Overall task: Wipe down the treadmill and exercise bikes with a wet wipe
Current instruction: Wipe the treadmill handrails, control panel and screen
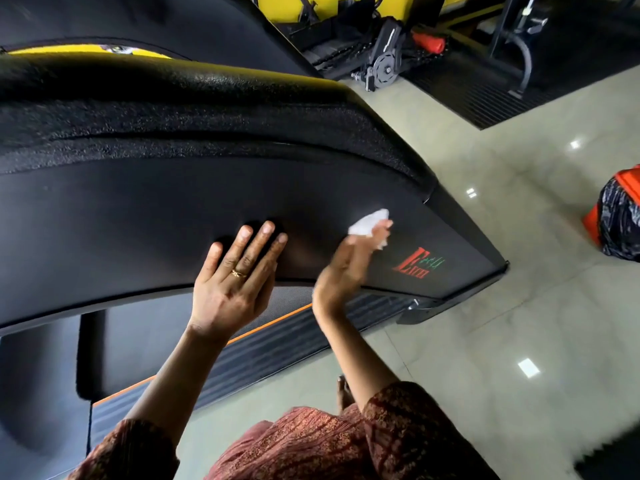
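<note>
The wet wipe [369,224] is bunched into a white wad and pinched in the fingertips of the right hand [346,268], pressed against the smooth black panel of the treadmill [138,216] toward its right end, just up and left of the red and green logo [417,265]. Balling it up like that probably gives a firmer pad to scrub with than a flat sheet would. The left hand [235,282] lies flat on the same panel near its lower edge, fingers spread, holding nothing, a ring on one finger; my guess is it's there to brace the person while they lean in. Above the smooth part the panel turns into a rougher, grainy band that curves along the top edge. Below the lower edge you can see the ribbed deck with an orange stripe [273,322]. The floor [485,306] is glossy pale tile catching ceiling lights. Over by the right edge of the room sits an orange bin [630,185] with a black bag in it, and further back there's more gym gear against something yellow.
</note>
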